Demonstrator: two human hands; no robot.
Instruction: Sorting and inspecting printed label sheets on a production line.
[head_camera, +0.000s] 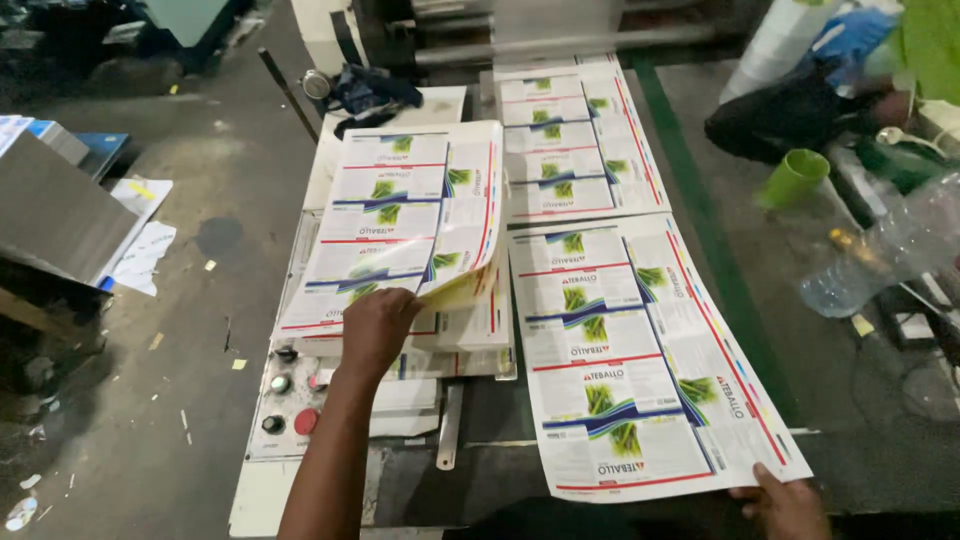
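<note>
Over at nine o'clock, the left hand (378, 325) pinches the lifted edge of the top sheet on the printed stack (400, 225), only partly peeled up. At five o'clock, the right hand (785, 502) grips the corner of a loose sheet (640, 360), already laid out flat.

Bare floor (160, 400) left; bottle (880, 255) right
</note>
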